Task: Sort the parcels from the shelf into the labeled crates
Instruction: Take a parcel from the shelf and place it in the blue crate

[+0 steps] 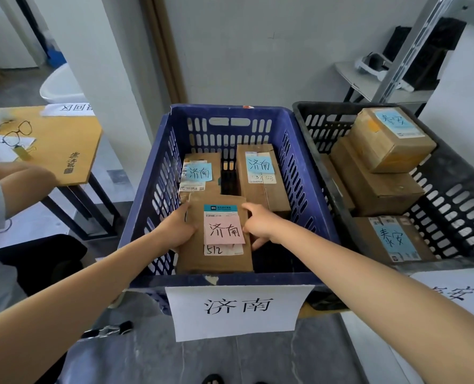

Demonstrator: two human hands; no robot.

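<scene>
Glasses [17, 134] lie on the yellow desk [72, 139] far off on the left, and another person's arm [22, 184] rests by it. Next comes the blue crate [158, 189], with a white sheet [238, 309] on its front that says 济南. Inside, at the near left side, is the brown parcel [191, 259] with a pink note [224, 230] that bears the same two signs, so I think it is in the right crate. The left hand [179, 231] holds its left edge, and the right hand [260, 224] holds its right edge, fingers bent down over the side. So each grip is closed on the parcel, which lies right between them, no hand nearer than the other. Its long side points away from the person, toward the two back parcels [260, 173] with blue notes. I cannot tell if it sits on the bottom yet. I think the next thing is just to let go and lift both hands straight up. Further right stands the black crate [452, 195], with more parcels [391, 139] marked with other signs.
</scene>
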